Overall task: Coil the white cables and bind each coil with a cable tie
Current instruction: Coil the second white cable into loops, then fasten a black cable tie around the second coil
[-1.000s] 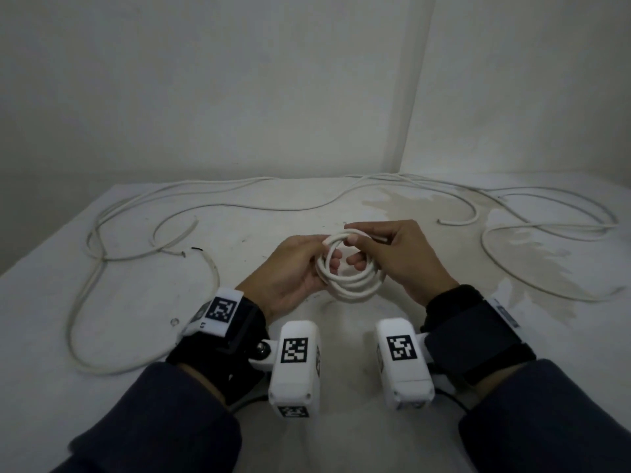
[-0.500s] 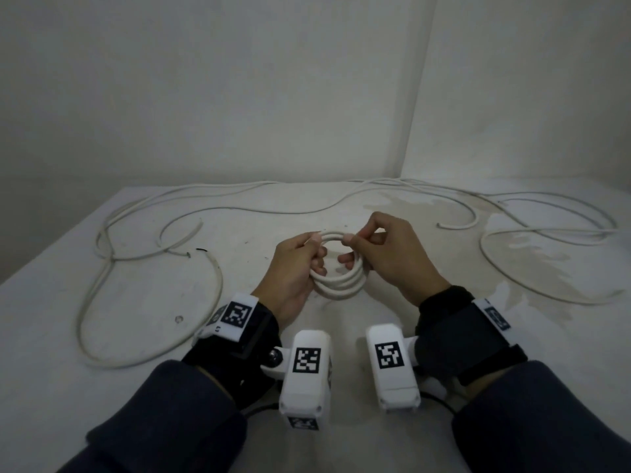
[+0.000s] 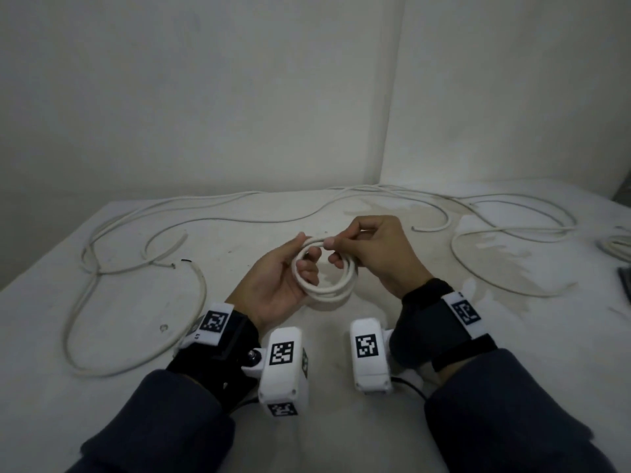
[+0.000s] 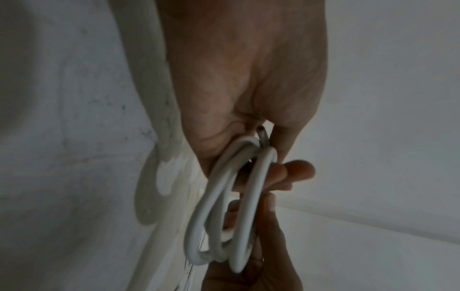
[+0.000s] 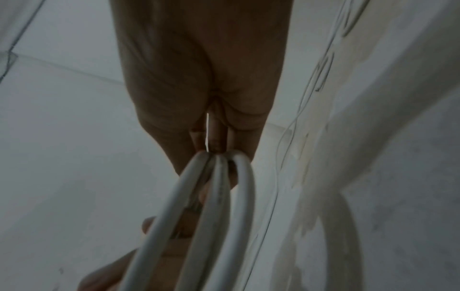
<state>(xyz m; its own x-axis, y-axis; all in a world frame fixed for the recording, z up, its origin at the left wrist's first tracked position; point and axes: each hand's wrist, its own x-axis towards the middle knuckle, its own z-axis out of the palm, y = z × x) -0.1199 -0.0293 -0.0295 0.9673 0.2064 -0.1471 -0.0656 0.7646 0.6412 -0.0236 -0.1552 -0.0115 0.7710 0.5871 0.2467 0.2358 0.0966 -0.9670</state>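
A small coil of white cable (image 3: 324, 290) with about three turns is held upright between both hands above the middle of the table. My left hand (image 3: 290, 268) grips the coil's left side, thumb at the top and fingers through the ring. My right hand (image 3: 345, 247) pinches the top of the coil with thumb and forefinger, other fingers curled around the right side. The left wrist view shows the coil (image 4: 224, 216) edge-on between both hands. In the right wrist view the coil's three strands (image 5: 211, 206) run from my fingertips. No cable tie is visible on the coil.
Long loose white cables lie across the white table (image 3: 102, 336): one tangle (image 3: 112, 264) at the left, another loop (image 3: 495, 240) at the right, joined along the back edge. A small dark bit (image 3: 186, 261) lies left of centre. Walls meet in a corner behind.
The coil has been lifted and tilted more upright. My right hand moved from around the coil to a pinch at its top; the left hand kept its hold.
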